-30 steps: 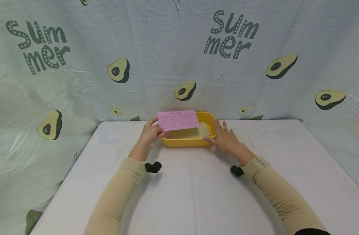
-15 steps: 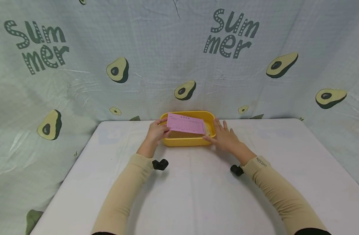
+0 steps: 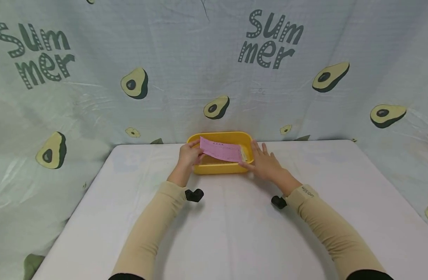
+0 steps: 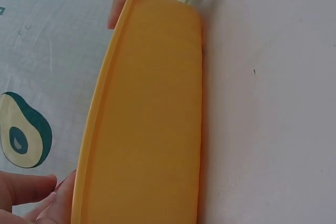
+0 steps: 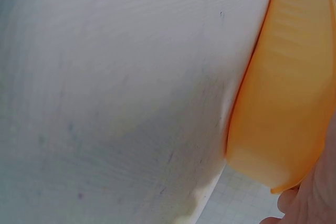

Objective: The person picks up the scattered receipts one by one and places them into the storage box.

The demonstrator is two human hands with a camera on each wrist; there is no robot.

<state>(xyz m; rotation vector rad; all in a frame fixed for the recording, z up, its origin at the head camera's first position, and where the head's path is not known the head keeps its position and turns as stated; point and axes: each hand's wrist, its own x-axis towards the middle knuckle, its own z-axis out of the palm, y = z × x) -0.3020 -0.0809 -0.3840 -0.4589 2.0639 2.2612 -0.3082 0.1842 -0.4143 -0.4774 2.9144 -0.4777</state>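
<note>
My left hand pinches the left end of a pink printed paper slip. The slip slants down to the right inside a yellow plastic basket at the back of the table. Under its right end shows a bit of pale yellow printed paper. My right hand rests spread against the basket's right corner, thumb at the front rim, fingers along the right side. The left wrist view shows mostly the basket's outer wall, with left fingers behind its rim; the slip is almost wholly hidden there.
A white cloth covers the table. Right behind the basket, a curtain printed with avocados hangs at the table's back edge. A small black wrist camera sits on the left cuff and another black camera on the right.
My left hand has moved right with the pink slip, which has gone from above the left rim down into the basket and now bends slightly. My right hand stays at the corner.
</note>
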